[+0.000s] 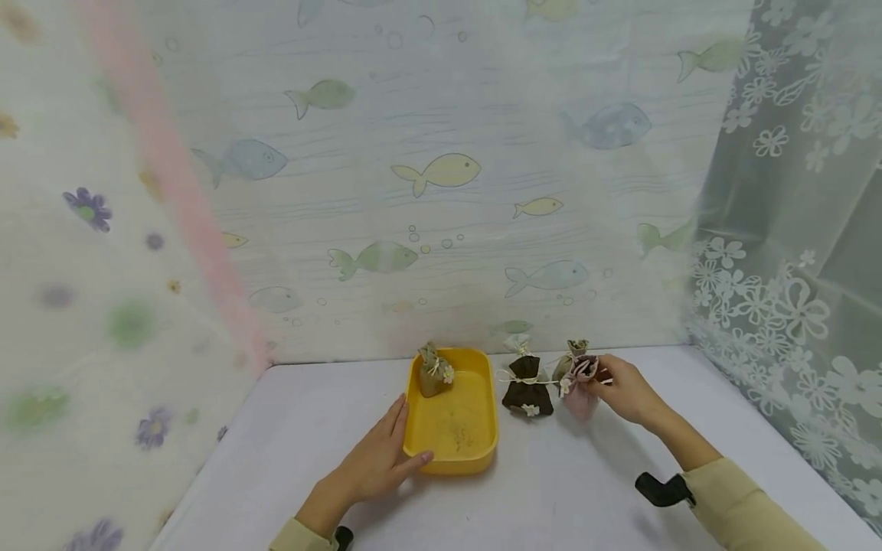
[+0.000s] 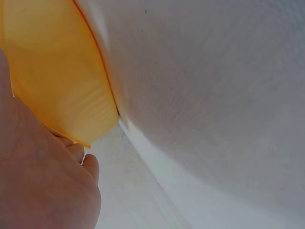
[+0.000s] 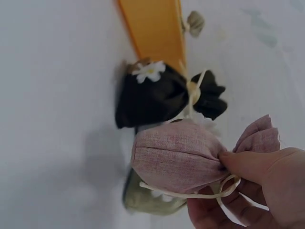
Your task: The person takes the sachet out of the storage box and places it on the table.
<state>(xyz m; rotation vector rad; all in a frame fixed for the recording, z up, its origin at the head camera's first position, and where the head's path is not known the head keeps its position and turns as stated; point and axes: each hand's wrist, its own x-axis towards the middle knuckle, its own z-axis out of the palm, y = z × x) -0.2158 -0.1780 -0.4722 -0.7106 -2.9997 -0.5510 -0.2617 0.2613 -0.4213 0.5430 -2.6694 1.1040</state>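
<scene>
**Pink pouch pinched at the neck, tray steadied**

The table is bounded by a fish-print curtain at the back, a flower-print curtain on the left and a lace curtain on the right. Bare surface lies in front of the tray and on either side of the hands.

The pink pouch is a woven fabric sachet, gathered at the neck and tied with a cream cord. It sits at the right of the row, touching the brown pouch, which carries a white flower. An olive pouch lies partly under and behind it. A fourth, green pouch stands in the far left corner of the yellow tray.

The right hand pinches the neck of the pink pouch between thumb and fingers, cord looped over the fingers. The left hand lies flat with straight fingers against the tray's left wall, thumb at the near corner.
</scene>
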